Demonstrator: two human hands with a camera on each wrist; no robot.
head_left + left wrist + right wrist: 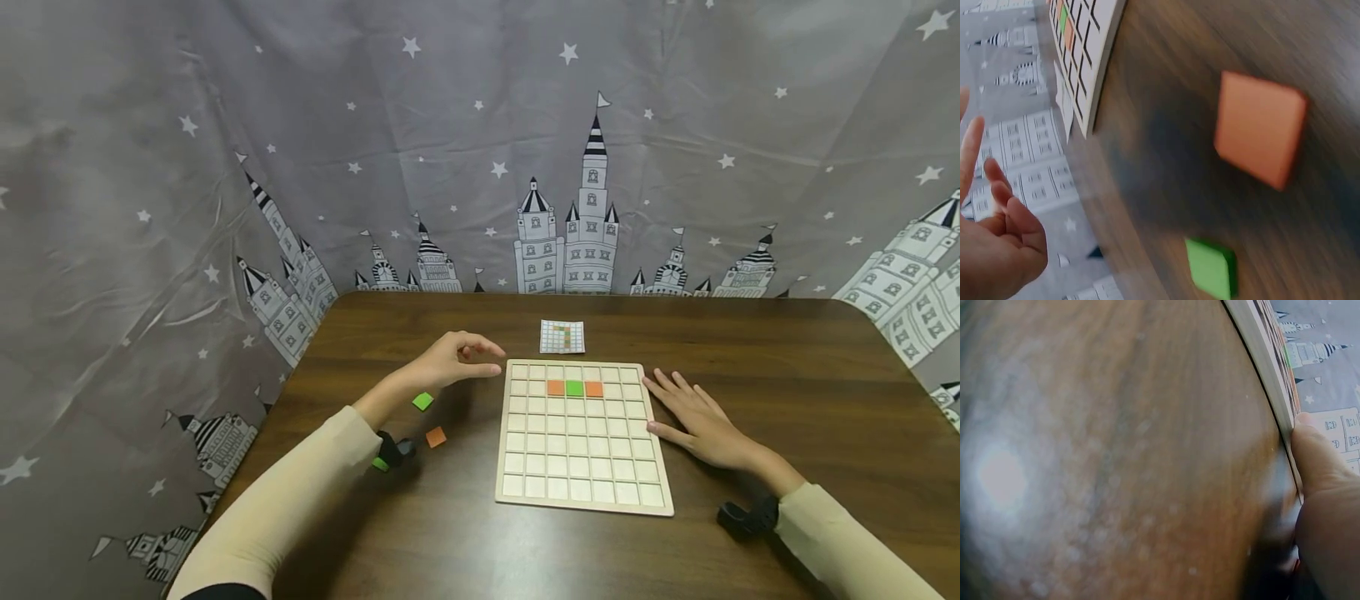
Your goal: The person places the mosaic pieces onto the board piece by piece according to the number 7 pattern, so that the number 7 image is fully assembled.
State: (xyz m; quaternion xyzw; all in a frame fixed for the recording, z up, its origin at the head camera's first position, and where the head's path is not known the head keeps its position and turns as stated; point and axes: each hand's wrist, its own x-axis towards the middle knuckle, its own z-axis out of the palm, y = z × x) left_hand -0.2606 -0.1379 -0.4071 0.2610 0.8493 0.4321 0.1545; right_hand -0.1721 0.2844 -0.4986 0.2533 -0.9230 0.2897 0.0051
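Note:
A pale wooden grid board (585,457) lies on the table. In one of its upper rows sit an orange tile (556,387), a green tile (574,388) and another orange tile (594,389). My left hand (455,360) hovers just off the board's upper left corner, thumb and fingers apart, with nothing held. Below it on the table are a loose green tile (423,402) and an orange tile (1260,128); a further green tile (380,464) is partly hidden by the wrist camera. My right hand (697,425) lies with spread fingers against the board's right edge, thumb (1313,447) touching it.
Behind the board lies a small card (562,337) printed with a coloured grid pattern. The brown wooden table (810,375) reaches back to a grey curtain (450,125) with castles and stars.

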